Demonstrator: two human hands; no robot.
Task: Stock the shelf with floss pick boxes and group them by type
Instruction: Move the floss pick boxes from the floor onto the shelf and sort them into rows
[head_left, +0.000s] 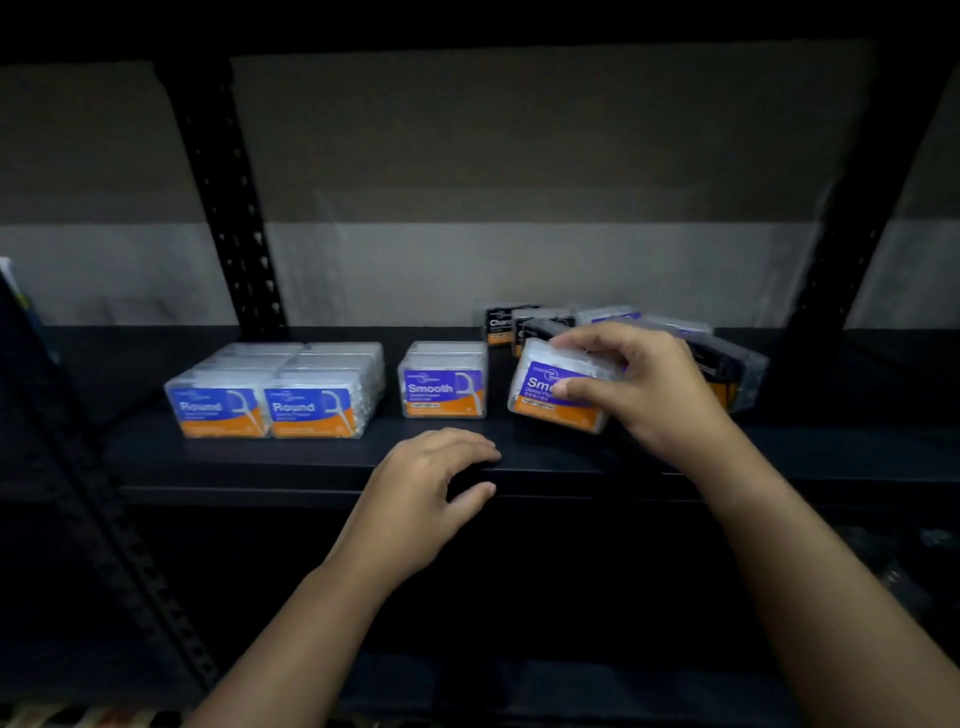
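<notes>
Two rows of clear "Round" floss pick boxes (270, 402) with blue and orange labels stand at the left of the black shelf (311, 457). A short row of purple "Smooth" boxes (442, 387) stands beside them. My right hand (639, 384) grips another "Smooth" box (543, 395), tilted, just right of that row. Behind my right hand lies a loose pile of black "Charcoal" boxes (501, 322) and more clear ones, partly hidden. My left hand (431, 483) rests on the shelf's front edge with its fingers curved over it, holding nothing.
Black perforated shelf uprights stand at the back left (234, 208), the back right (852, 218) and the front left (104, 519). A grey wall lies behind. The shelf above casts deep shadow, and the level below is dark.
</notes>
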